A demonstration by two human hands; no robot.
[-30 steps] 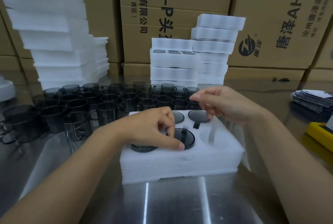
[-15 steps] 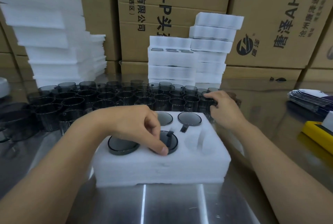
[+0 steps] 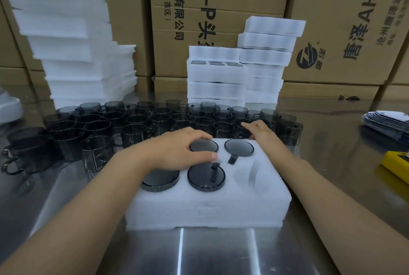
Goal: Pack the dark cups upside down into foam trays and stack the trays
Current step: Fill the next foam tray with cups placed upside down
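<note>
In foam tray (image 3: 208, 208), front-right hole is left empty. L hand (image 3: 177, 153) grip is spread flat by back-mid cup (image 3: 204, 145). R hand (image 3: 260, 131) is at loose cups (image 3: 132, 124) behind tray; grip can't be told. Next cup should be flipped, handle lined w/ slot.

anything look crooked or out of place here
The taller back stack of trays is askew: its top three trays overhang those below. Otherwise, the front right pocket of the near foam tray is empty.

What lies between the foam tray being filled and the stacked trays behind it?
In the head view, rows of loose dark cups standing upright on the metal table fill that stretch; the right hand reaches among them.
</note>
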